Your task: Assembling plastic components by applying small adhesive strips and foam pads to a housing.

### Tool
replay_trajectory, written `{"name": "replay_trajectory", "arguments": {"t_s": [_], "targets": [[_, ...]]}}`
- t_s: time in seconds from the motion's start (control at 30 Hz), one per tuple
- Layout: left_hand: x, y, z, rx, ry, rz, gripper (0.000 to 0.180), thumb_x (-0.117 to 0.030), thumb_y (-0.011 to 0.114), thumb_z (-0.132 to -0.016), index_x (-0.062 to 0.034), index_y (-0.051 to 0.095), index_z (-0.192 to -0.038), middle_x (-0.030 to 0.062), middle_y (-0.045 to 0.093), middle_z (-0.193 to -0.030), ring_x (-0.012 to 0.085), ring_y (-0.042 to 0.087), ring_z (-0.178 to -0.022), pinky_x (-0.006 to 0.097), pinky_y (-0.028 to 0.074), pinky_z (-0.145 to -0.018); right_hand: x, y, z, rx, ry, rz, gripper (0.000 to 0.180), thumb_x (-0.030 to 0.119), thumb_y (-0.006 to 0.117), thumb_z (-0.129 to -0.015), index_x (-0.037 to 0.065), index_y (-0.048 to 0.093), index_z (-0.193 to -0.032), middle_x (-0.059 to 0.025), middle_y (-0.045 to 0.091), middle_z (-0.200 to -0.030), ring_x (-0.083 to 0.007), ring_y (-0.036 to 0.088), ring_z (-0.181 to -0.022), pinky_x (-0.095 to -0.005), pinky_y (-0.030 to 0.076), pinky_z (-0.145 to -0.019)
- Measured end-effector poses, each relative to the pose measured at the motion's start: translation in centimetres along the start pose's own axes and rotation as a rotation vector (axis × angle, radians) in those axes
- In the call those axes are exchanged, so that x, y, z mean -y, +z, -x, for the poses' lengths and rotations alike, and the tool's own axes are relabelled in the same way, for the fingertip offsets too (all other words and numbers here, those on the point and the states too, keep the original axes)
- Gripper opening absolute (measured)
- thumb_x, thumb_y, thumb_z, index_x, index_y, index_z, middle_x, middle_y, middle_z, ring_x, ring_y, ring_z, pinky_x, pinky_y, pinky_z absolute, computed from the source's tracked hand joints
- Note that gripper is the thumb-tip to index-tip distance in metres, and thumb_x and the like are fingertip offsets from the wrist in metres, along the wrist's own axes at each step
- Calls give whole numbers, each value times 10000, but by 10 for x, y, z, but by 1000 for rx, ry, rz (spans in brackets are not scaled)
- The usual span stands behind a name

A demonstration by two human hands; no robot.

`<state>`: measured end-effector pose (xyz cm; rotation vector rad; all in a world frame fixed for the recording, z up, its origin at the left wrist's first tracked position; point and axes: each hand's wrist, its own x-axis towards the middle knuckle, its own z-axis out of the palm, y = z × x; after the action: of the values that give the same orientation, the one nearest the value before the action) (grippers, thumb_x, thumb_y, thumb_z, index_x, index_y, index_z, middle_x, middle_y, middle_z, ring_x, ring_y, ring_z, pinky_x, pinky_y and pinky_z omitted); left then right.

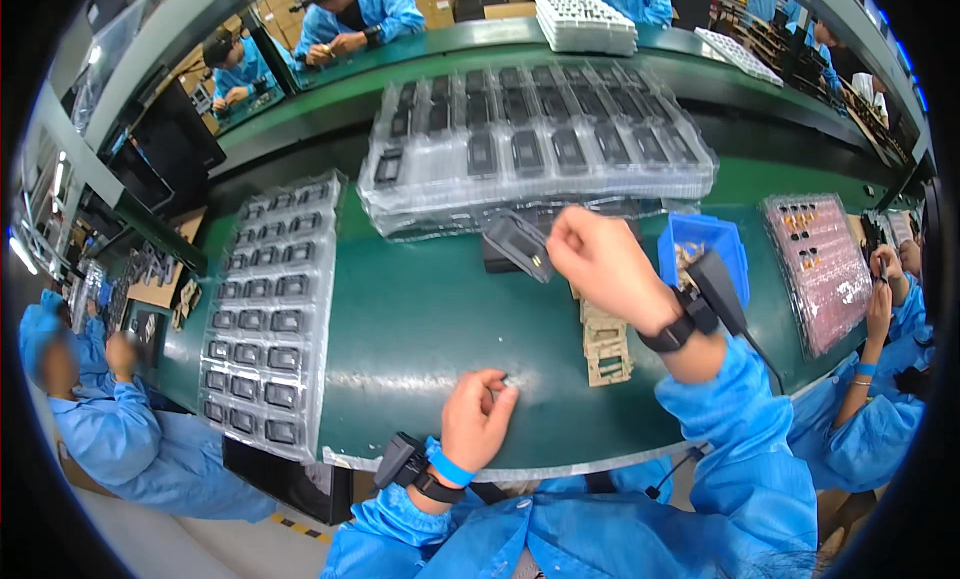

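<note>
One black casing [516,241] sits left of the right hand [608,267] pinching it, long axis slanting away-left; the farther left hand [476,419] half-curls.

Head cam, L of pr: fisheye, looks dn/fwd, close over green bench [400,329].
</note>
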<state>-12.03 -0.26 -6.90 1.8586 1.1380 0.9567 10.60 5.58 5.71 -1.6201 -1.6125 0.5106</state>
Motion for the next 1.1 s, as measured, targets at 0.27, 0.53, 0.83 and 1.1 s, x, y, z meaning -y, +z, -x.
{"name": "replay_trajectory", "arguments": {"t_s": [0.27,0.53,0.83,1.1], "targets": [[-8,2,-4,0,33,-16,227,-107,697,-849,-10,629,-1043,70,620,-809,145,526,-593,288,453,-561,26,62,-115,-257,-21,224,252,140,606,-794,42,612,-1026,-224,684,-852,-419,661,-813,-501,522,-754],[-9,1,-3,13,53,-16,201,-114,722,-827,-23,658,-995,54,623,-762,138,532,-576,282,454,-554,24,107,-159,-254,-19,231,162,139,595,-795,13,646,-883,-262,676,-851,-438,662,-815,-503,532,-775],[-10,-1,-7,50,68,-21,178,-141,708,-838,-43,665,-981,66,631,-777,172,560,-588,307,469,-563,6,80,-175,-174,96,620,165,153,639,-751,25,736,-789,-233,701,-842,-369,705,-822,-427,564,-705],[-7,0,-4,15,88,-15,159,-140,717,-839,-48,678,-962,56,615,-745,146,548,-583,291,455,-554,19,66,-145,-222,85,234,252,266,714,-773,15,690,-782,-162,701,-758,-287,694,-734,-389,533,-649]]}}
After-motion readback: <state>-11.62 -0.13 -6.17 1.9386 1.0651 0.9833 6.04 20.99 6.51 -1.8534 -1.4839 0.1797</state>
